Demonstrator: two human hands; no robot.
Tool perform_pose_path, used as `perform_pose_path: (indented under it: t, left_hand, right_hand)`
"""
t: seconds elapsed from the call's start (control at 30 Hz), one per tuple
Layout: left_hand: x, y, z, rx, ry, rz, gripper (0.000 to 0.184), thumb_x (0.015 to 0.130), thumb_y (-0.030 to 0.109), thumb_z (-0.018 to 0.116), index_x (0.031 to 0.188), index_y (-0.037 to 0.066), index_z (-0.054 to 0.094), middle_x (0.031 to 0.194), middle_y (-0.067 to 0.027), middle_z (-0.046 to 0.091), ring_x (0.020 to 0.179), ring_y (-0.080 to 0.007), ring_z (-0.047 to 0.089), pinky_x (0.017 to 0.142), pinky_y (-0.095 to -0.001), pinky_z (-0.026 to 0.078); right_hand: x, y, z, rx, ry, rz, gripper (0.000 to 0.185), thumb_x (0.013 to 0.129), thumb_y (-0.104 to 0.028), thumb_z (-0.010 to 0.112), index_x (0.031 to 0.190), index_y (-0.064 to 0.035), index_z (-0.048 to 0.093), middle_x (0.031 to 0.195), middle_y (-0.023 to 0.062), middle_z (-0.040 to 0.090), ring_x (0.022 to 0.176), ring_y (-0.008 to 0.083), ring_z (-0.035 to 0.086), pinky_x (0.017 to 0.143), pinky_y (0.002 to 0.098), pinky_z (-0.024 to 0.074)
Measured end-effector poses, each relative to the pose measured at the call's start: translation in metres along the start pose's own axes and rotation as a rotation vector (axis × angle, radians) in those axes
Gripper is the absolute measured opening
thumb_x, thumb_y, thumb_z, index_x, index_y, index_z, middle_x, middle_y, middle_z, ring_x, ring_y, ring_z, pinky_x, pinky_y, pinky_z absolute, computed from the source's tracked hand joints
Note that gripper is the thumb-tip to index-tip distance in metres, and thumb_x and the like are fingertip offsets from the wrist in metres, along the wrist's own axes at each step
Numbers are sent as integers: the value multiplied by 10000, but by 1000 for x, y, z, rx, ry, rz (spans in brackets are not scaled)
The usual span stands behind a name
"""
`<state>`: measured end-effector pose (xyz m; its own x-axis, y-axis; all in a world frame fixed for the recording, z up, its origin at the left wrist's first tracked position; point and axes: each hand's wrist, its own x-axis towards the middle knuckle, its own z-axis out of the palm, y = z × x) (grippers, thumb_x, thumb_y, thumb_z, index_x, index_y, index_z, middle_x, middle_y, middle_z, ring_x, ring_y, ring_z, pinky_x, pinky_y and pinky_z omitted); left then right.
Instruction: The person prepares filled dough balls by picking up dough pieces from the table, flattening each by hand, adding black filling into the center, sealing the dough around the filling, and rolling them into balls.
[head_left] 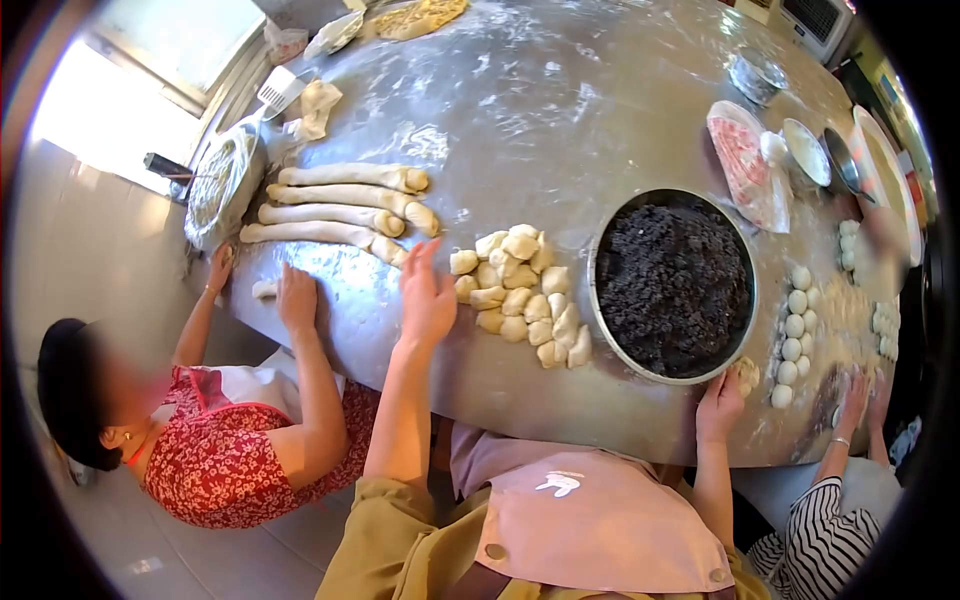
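My left hand (428,295) is raised over the metal table, fingers stretched out and holding nothing. It is between the ends of several long dough ropes (335,215) and a cluster of cut dough pieces (517,290). My right hand (720,408) is closed around a small piece of dough (747,376), just beside the lower right rim of a large round pan. That pan (594,290) holds a dark, crumbly filling (675,285). The fingers of my right hand partly cover the dough piece.
A co-worker in a red floral apron (230,450) works dough at left, near a plastic-covered bowl (225,185). At right, rows of round dough balls (797,330) lie near another person's hands (852,400). Farther back are a red-and-white bag (745,165) and metal bowls (757,75).
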<state>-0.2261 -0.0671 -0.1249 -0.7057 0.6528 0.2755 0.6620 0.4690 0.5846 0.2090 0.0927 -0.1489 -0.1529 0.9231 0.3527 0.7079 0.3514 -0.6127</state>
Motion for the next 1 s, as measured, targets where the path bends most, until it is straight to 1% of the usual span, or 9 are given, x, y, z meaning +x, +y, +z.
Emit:
perform_pose_path:
  t: [0.1, 0.23, 0.33, 0.43, 0.53, 0.63, 0.77, 0.87, 1.0]
  left_hand:
    - [15, 19, 5, -198, -236, -129, 523, 821, 126, 621, 1318, 50, 478, 1264, -229, 499, 1192, -388, 460, 1020, -422, 379]
    - [31, 10, 15, -62, -330, -187, 381, 819, 147, 646, 1181, 38, 599, 1213, -188, 546, 1033, -374, 568, 924, -402, 463]
    - [21, 18, -1, -256, -57, -261, 267, 799, 77, 651, 1062, 31, 655, 1165, -168, 574, 983, -336, 599, 870, -375, 492]
    - [-13, 14, -20, -516, 70, -78, 255, 773, -18, 622, 1019, 35, 663, 1144, -157, 587, 985, -296, 608, 823, -347, 506]
    - [-70, 19, -31, -343, -74, 30, 328, 743, -91, 566, 1029, 43, 653, 1177, -149, 576, 1000, -275, 611, 806, -320, 511]
    - [-115, 27, -25, -245, -215, 28, 373, 723, -63, 510, 1069, 25, 616, 1220, -192, 535, 1051, -363, 576, 885, -388, 492]
    - [-114, 48, -22, -129, -102, -37, 378, 724, 12, 563, 1101, 3, 574, 1145, -208, 540, 1112, -388, 474, 969, -447, 394]
    - [-108, 50, -6, 131, -93, 29, 239, 773, 101, 661, 993, 37, 592, 997, -158, 551, 970, -343, 497, 832, -419, 419]
    - [-107, 35, 14, 235, -94, 2, 151, 832, 26, 567, 978, 31, 605, 987, -135, 567, 924, -346, 516, 837, -420, 424]
  right_hand:
    - [-3, -2, -1, -8, -64, 44, 202, 967, -204, 496, 990, -47, 621, 821, 218, 621, 748, 395, 618, 648, 395, 486]
    - [-6, -5, -1, -36, -65, 44, 194, 962, -201, 504, 1009, -56, 624, 828, 209, 629, 749, 388, 625, 649, 391, 489]
    - [-4, -8, -1, -22, -65, 41, 193, 958, -199, 510, 1019, -57, 625, 843, 204, 633, 763, 384, 629, 655, 389, 491]
    - [-4, -9, -1, -25, -56, 25, 190, 954, -190, 511, 1021, -52, 622, 864, 201, 634, 784, 382, 628, 668, 387, 492]
    - [-2, -9, -1, -6, -65, 11, 180, 940, -171, 521, 1022, -46, 621, 879, 198, 633, 795, 380, 626, 677, 386, 492]
    - [0, -16, -2, -33, -120, -2, 172, 917, -154, 540, 1025, -48, 622, 885, 196, 633, 795, 384, 622, 680, 395, 492]
    - [1, -19, -6, -130, -90, -26, 137, 889, -156, 557, 967, -66, 626, 864, 201, 636, 786, 410, 613, 675, 446, 493]
    - [-1, -10, -4, -136, -69, -42, 128, 882, -172, 574, 929, -71, 638, 824, 195, 641, 747, 400, 623, 649, 447, 496]
    - [-1, -17, -5, -81, -17, -34, 125, 889, -183, 590, 909, -81, 659, 776, 173, 643, 681, 378, 626, 604, 427, 497]
